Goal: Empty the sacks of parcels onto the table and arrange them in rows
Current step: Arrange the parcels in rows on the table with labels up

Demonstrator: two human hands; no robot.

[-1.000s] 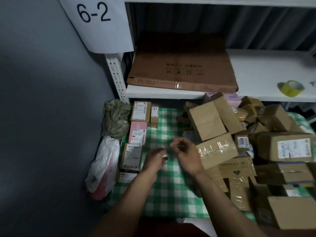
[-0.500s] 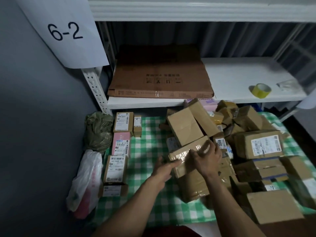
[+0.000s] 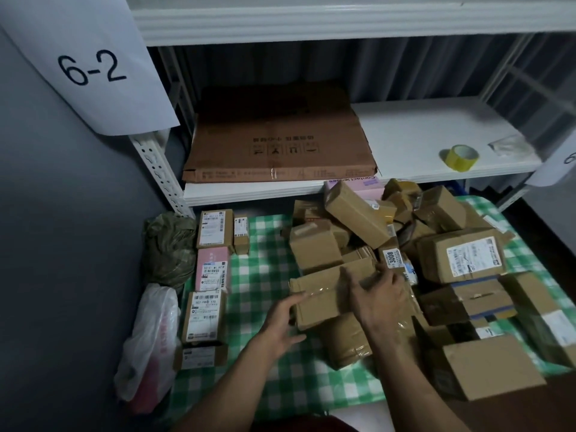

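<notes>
Cardboard box [image 3: 321, 296]: long, taped, at left edge of parcel pile [image 3: 452, 244]; long axis left-right, right end tilted slightly up.
Left hand [image 3: 280, 322]: fingers fairly straight, thumb against box's left end.
Right hand [image 3: 377, 294]: spread over the top, thumb and fingers wrapped across its width.
Row [image 3: 208, 313]: labelled parcels along left edge of surface [image 3: 265, 244], left of the box; left hand nearer.
Next: probably carry leftward.
</notes>
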